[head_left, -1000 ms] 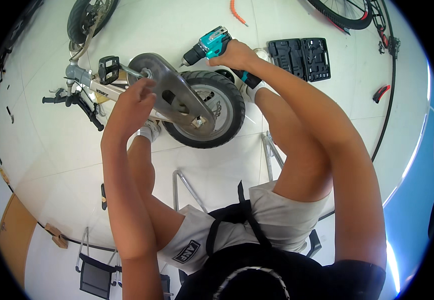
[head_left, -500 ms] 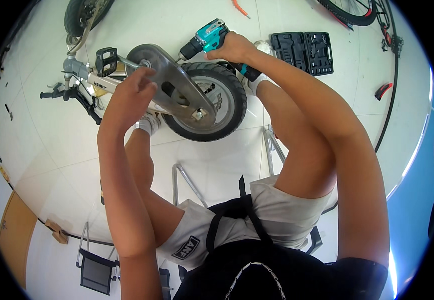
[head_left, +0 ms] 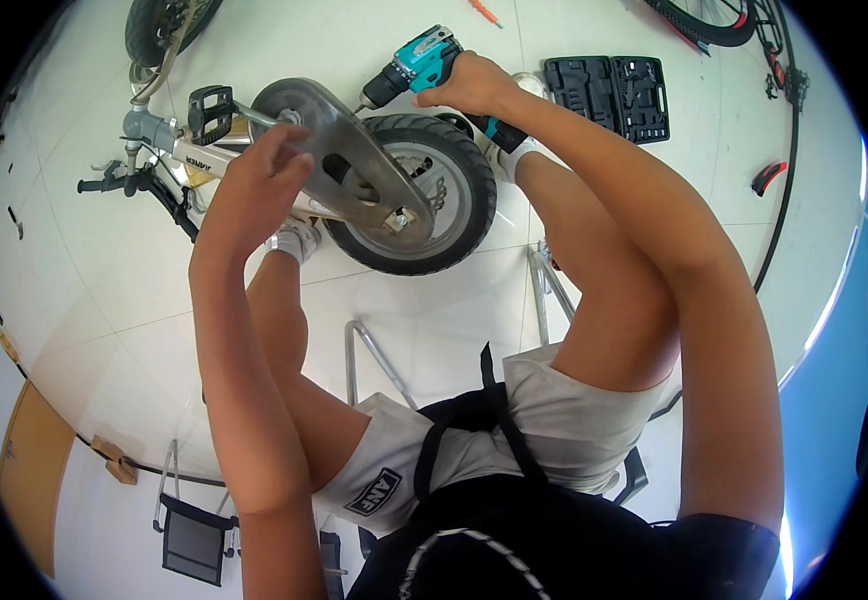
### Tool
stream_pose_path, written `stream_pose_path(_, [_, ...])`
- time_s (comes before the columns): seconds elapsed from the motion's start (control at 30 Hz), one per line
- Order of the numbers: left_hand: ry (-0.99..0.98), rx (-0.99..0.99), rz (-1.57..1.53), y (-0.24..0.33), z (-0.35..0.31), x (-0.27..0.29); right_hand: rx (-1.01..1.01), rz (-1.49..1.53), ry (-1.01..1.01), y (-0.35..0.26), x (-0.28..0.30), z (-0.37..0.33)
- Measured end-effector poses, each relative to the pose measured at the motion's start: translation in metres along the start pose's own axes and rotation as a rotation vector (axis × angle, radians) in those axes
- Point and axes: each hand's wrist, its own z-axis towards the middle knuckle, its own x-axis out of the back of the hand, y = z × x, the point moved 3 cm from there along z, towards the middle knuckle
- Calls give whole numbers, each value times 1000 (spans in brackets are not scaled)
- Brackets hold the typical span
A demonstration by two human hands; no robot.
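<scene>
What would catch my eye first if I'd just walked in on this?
Probably the teal-and-black power drill, held in the right hand at the top centre. Just below it is a thick-tyred wheel, partly hidden by a grey metal cover, with the left hand at the cover's left side. An open black case lies farther right.

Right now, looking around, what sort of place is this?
Probably a bike workshop, or a room used as one: a small bike is on the floor, the right hand holds a drill, and an open tool case lies nearby.
</scene>
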Motion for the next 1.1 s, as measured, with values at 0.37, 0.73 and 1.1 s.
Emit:
stream_pose_path(0.37, [3, 20, -3, 3, -3, -1, 24, -2, 14, 4, -4, 4])
stream_pose_path(0.73, [4, -8, -9, 6, -3, -2, 23, -24, 44, 2, -3, -2])
stream_pose_path(1.1, [138, -150, 90, -23, -7, 0, 304, 44, 62, -29, 0, 11])
